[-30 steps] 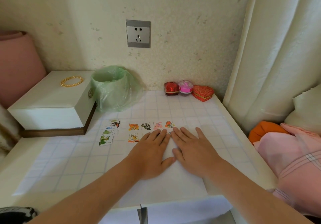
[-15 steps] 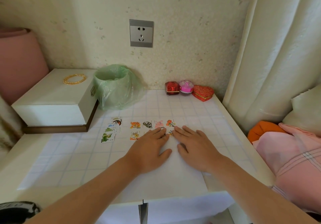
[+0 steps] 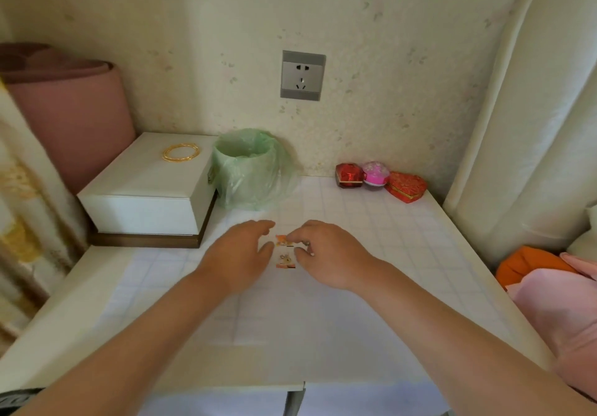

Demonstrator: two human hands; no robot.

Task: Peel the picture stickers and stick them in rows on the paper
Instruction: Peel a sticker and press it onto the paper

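Observation:
A white sheet of paper (image 3: pixel 290 322) lies on the gridded table top. Two picture stickers show between my hands: an orange one (image 3: pixel 280 239) and, nearer me, a rabbit one (image 3: pixel 285 261). My left hand (image 3: pixel 237 255) hovers just left of them, thumb and fingers apart, and hides the loose sticker pile. My right hand (image 3: pixel 328 254) is just right of them, its fingers curled with the tips at the orange sticker. The blur hides whether it grips anything. The other stickers of the row are covered by my right hand.
A white box (image 3: pixel 145 196) with a gold bangle (image 3: pixel 180 152) stands at the back left. Beside it is a small bin lined with a green bag (image 3: pixel 250 170). Three small red and pink gift boxes (image 3: pixel 376 179) sit by the wall. Pink and orange cloth (image 3: pixel 549 286) lies at the right.
Both hands lifted off the paper and moved forward to the stickers. The left hand now covers the sticker pile. The right fingers curled. The camera tilted up.

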